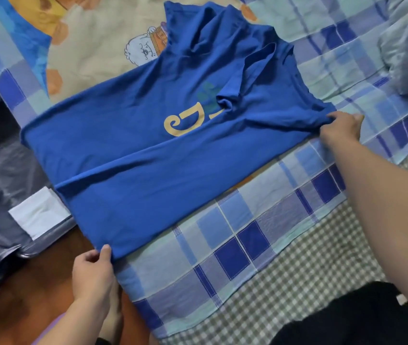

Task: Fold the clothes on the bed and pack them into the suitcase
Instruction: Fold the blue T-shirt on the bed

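Note:
A blue T-shirt (pixel 148 155) with a yellow letter print lies spread across the bed, its near long edge folded over onto the body and one sleeve folded inward near the collar. My left hand (pixel 93 272) pinches the shirt's hem corner at the bed's left edge. My right hand (pixel 342 128) grips the shirt's shoulder end at the right. An open suitcase (pixel 3 195) with a grey lining sits on the floor to the left of the bed.
The bed carries a blue checked sheet (pixel 247 235) and a cartoon-printed quilt (pixel 93 46) at the far side. Crumpled grey fabric (pixel 407 51) lies at the far right. A black garment (pixel 352 319) is at the near right. Brown floor (pixel 23 302) shows at the lower left.

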Tool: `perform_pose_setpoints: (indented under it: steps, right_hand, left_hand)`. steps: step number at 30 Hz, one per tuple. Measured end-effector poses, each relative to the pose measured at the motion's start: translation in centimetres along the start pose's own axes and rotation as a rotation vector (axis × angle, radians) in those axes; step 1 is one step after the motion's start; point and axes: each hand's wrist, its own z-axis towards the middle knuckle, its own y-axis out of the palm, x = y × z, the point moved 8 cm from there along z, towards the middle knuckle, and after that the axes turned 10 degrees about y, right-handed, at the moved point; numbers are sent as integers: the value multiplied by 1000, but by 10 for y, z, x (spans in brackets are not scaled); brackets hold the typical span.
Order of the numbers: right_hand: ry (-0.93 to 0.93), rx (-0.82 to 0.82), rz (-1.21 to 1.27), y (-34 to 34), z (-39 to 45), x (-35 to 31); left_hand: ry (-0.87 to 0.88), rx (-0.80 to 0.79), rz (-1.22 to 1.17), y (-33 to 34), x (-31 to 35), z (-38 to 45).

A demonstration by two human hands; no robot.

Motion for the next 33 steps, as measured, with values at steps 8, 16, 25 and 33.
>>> perform_pose_setpoints:
  steps: [8,16,25,33]
  right_hand:
    - [-150,126,-196,-18,24,-58]
    - [58,-6,69,16,47,-13]
    - [160,100,419,0,51,13]
    - [115,-151,561,22,42,16]
  left_hand:
    - [18,14,96,1,10,5]
    - [16,-19,11,4,0,0]
    - [-3,-65,-381,-13,18,-33]
    - [-224,-328,-597,-14,17,-72]
